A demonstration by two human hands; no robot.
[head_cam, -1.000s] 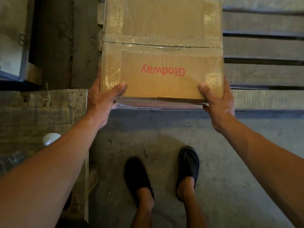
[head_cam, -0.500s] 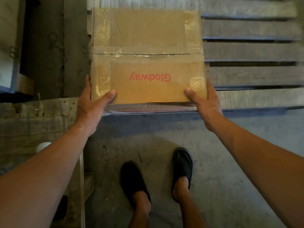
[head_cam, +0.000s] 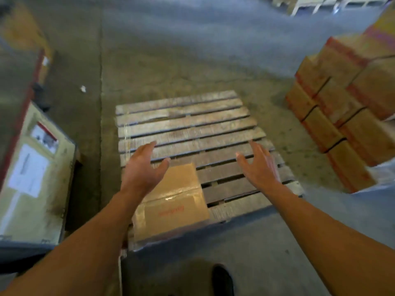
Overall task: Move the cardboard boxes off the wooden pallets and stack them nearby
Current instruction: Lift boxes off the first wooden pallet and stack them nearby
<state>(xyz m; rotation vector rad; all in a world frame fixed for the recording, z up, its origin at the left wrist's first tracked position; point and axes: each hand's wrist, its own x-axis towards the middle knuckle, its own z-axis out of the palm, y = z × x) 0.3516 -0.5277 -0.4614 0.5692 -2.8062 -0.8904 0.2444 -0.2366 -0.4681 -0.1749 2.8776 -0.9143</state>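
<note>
A taped cardboard box (head_cam: 173,206) with red lettering lies on the near left corner of a slatted wooden pallet (head_cam: 192,129). My left hand (head_cam: 143,169) hovers above the box's far left edge with fingers spread, holding nothing. My right hand (head_cam: 259,165) is raised over the bare slats to the right of the box, fingers relaxed and apart, also holding nothing. Neither hand touches the box. The whole view is motion-blurred.
Stacked cardboard boxes with red tape (head_cam: 346,107) stand in stepped rows at the right. A large pale crate with paper labels (head_cam: 32,171) sits at the left. Grey concrete floor (head_cam: 192,50) stretches beyond the pallet. One dark shoe (head_cam: 222,278) shows at the bottom.
Both hands have let go of the box and lifted away from it. The head has risen and tilted forward, so the whole pallet and the box stacks at the right have come into view.
</note>
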